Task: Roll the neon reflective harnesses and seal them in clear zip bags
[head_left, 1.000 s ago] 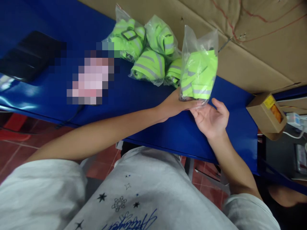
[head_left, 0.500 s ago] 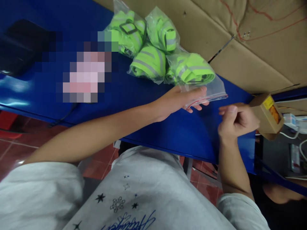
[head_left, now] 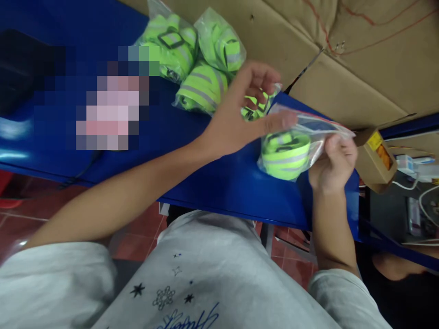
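A clear zip bag [head_left: 286,157] with a rolled neon-yellow reflective strap in it hangs over the blue table. My right hand [head_left: 332,162] pinches the right end of its red-lined mouth between thumb and fingers. My left hand [head_left: 236,114] is open at the bag's left, with fingers apart and bent. Its thumb lies over the upper left of the bag; whether it presses on it I cannot tell. Behind my left hand sits another bagged strap [head_left: 255,107], partly hidden by the fingers. More bagged straps, such as this one [head_left: 202,87], lie farther left.
The blue table [head_left: 212,183] borders a brown padded panel [head_left: 370,77] at the back. A cardboard box [head_left: 373,160] with a yellow label stands at the right, beside white cables and devices. A dark object [head_left: 27,73] lies at the far left. Another person's knee shows lower right.
The nearest bag has come off the pile, toward me, its mouth now upward. My right hand has closed on its corner. My left hand has let go and spread its fingers.
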The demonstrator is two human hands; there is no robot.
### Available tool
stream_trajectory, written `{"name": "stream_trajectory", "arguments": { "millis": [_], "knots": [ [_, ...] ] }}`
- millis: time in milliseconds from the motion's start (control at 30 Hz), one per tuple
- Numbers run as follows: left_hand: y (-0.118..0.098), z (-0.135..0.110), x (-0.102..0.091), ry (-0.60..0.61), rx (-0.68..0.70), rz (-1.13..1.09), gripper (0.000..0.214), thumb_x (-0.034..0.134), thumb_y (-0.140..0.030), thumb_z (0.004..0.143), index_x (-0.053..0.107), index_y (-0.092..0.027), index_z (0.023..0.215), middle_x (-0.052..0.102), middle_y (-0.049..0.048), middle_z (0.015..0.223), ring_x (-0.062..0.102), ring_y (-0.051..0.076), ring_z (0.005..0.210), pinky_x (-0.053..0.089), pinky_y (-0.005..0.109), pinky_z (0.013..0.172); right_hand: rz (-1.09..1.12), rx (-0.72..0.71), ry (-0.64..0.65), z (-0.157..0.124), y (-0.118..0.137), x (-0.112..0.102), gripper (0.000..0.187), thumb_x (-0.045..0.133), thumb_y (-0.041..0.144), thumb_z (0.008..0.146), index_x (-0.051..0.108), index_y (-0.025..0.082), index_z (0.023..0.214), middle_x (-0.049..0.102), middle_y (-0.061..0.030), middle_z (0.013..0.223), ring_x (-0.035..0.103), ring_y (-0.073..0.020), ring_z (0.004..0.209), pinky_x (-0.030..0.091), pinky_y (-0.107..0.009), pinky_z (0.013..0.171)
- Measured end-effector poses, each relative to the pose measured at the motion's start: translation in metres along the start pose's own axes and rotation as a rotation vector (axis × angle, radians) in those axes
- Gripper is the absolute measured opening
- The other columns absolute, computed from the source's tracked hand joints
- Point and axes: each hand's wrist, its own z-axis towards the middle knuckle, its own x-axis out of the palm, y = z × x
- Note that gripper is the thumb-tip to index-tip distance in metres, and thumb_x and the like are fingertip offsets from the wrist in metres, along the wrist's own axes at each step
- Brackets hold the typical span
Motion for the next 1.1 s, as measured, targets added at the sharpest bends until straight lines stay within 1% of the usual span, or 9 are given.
{"name": "stream_trajectory", "arguments": {
  "millis": [33,100,167,267,400,533,767,933,1100],
  "knots": [
    [0.008,-0.002,0.001,0.082,-0.035,-0.054,0.073,0.099,-0.049,0.066,0.065,-0.027,0.127,0.065,0.0053,0.129,0.065,0.023,0.118,0.050,0.035,0.103,0.027,0.062,0.028,0.000,-0.001,0.003,0.044,0.081,0.061,0.082,0.062,0.021,0.077,0.056,0.0017,0.073,0.050,-0.0123,0.064,0.045,-0.029,0.067],
    [0.024,-0.006,0.004,0.215,-0.270,-0.226,0.101,0.102,-0.044,0.060,0.053,-0.027,0.146,0.062,0.0096,0.144,0.062,0.028,0.132,0.048,0.040,0.113,0.038,0.140,0.054,-0.001,-0.005,0.007,0.045,0.076,0.059,0.088,0.060,0.021,0.070,0.054,0.0018,0.067,0.047,-0.0114,0.059,0.041,-0.028,0.060],
    [0.035,-0.010,0.009,0.253,-0.470,-0.357,0.091,0.099,-0.047,0.066,0.058,-0.021,0.143,0.070,0.0115,0.137,0.065,0.030,0.132,0.049,0.044,0.115,-0.016,0.203,0.083,-0.002,-0.010,0.009,0.051,0.071,0.063,0.093,0.060,0.021,0.067,0.053,0.0013,0.066,0.048,-0.0112,0.058,0.039,-0.027,0.056],
    [0.041,-0.011,0.012,0.249,-0.576,-0.410,0.056,0.086,-0.056,0.081,0.075,-0.014,0.117,0.078,0.0114,0.120,0.070,0.031,0.125,0.052,0.043,0.112,-0.077,0.219,0.127,0.000,-0.014,0.005,0.043,0.075,0.059,0.092,0.067,0.021,0.074,0.059,0.0013,0.070,0.053,-0.0105,0.061,0.042,-0.025,0.057],
    [0.043,-0.008,0.009,0.210,-0.585,-0.307,0.059,0.065,-0.072,0.092,0.079,-0.016,0.099,0.081,0.0093,0.101,0.074,0.030,0.115,0.057,0.042,0.103,-0.092,0.180,0.161,0.004,-0.018,-0.006,0.031,0.083,0.050,0.088,0.069,0.023,0.080,0.063,0.0031,0.070,0.057,-0.0102,0.062,0.051,-0.025,0.063],
    [0.047,-0.008,0.007,0.108,-0.536,-0.143,0.061,0.062,-0.075,0.093,0.079,-0.016,0.093,0.080,0.0095,0.096,0.075,0.028,0.107,0.059,0.040,0.099,-0.111,0.108,0.157,0.001,-0.022,-0.010,0.032,0.081,0.048,0.091,0.066,0.023,0.076,0.063,0.0031,0.064,0.058,-0.0112,0.059,0.051,-0.027,0.062],
    [0.034,-0.009,0.012,0.224,-0.528,-0.211,0.060,0.055,-0.071,0.099,0.080,-0.017,0.106,0.081,0.0097,0.093,0.074,0.031,0.117,0.061,0.041,0.101,-0.127,0.024,0.123,-0.011,-0.017,-0.011,0.030,0.080,0.043,0.092,0.065,0.022,0.077,0.066,0.0034,0.068,0.059,-0.0109,0.059,0.047,-0.027,0.059],
    [0.032,-0.012,0.012,0.178,-0.549,-0.229,0.062,0.053,-0.072,0.099,0.079,-0.017,0.111,0.082,0.0084,0.097,0.077,0.030,0.112,0.063,0.042,0.099,-0.090,0.065,0.221,-0.012,-0.014,-0.015,0.020,0.079,0.044,0.093,0.073,0.025,0.090,0.070,0.0030,0.074,0.065,-0.0127,0.066,0.053,-0.029,0.066],
    [0.031,-0.011,0.013,0.203,-0.539,-0.176,0.067,0.048,-0.074,0.100,0.077,-0.019,0.123,0.083,0.0080,0.102,0.076,0.029,0.116,0.060,0.041,0.105,-0.074,0.039,0.148,-0.012,-0.019,-0.016,0.022,0.082,0.042,0.090,0.069,0.025,0.083,0.066,0.0036,0.072,0.060,-0.0119,0.063,0.049,-0.029,0.062]
  ]
}}
